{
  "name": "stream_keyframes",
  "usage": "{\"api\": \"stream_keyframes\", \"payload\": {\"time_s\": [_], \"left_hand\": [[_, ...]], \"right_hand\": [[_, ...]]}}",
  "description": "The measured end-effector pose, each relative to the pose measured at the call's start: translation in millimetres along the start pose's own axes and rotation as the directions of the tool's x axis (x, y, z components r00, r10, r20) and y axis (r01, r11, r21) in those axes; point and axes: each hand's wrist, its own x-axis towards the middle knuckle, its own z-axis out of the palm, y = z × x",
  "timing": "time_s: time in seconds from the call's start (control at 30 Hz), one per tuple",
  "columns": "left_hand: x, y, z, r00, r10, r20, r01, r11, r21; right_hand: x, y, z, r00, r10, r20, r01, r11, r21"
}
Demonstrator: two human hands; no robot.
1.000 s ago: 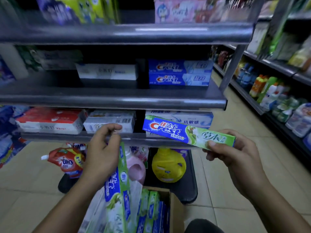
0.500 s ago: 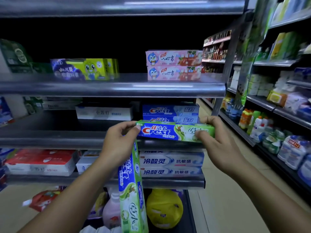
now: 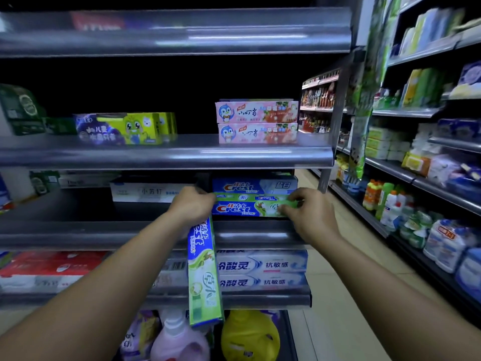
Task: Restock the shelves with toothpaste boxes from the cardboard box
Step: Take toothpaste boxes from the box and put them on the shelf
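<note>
A green Crest box (image 3: 247, 208) lies lengthwise on the middle shelf (image 3: 104, 234), close to the shelf's front edge and near its right end. It sits directly in front of a blue Crest box (image 3: 255, 185) standing behind it. The right hand (image 3: 311, 217) pinches the green box's right end, with its fingers (image 3: 294, 198) curled over the top and front. The left hand (image 3: 192, 204) is at the box's left end, its curled fingers touching it. The same hand grips a second green Crest box (image 3: 204, 272), which hangs nearly vertical from it, down past the middle shelf's front edge and across the shelf below. On that lower shelf (image 3: 260, 299), 2 white-and-blue boxes (image 3: 263, 265) are stacked near the right end. On the upper shelf (image 3: 182, 155), 2 pink boxes (image 3: 257, 121) are stacked near the right end, and a purple-and-yellow box (image 3: 119, 128) stands toward the left.
</note>
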Motion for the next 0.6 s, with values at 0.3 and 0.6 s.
{"api": "stream_keyframes", "payload": {"time_s": [0.3,0.6], "left_hand": [[-3.9,1.1,5.2,0.998,0.011,-0.064,-0.013,0.999,-0.029],[-19.4,-10.1,0.8,0.908,-0.083,-0.412,-0.165,0.830,-0.532]], "right_hand": [[-13.9,-3.9,-10.1,0.998,-0.058,-0.001,0.057,0.988,-0.147],[-156.5,-37.2,-27.3,0.939,0.002,0.345,-0.216,0.783,0.584]]}}
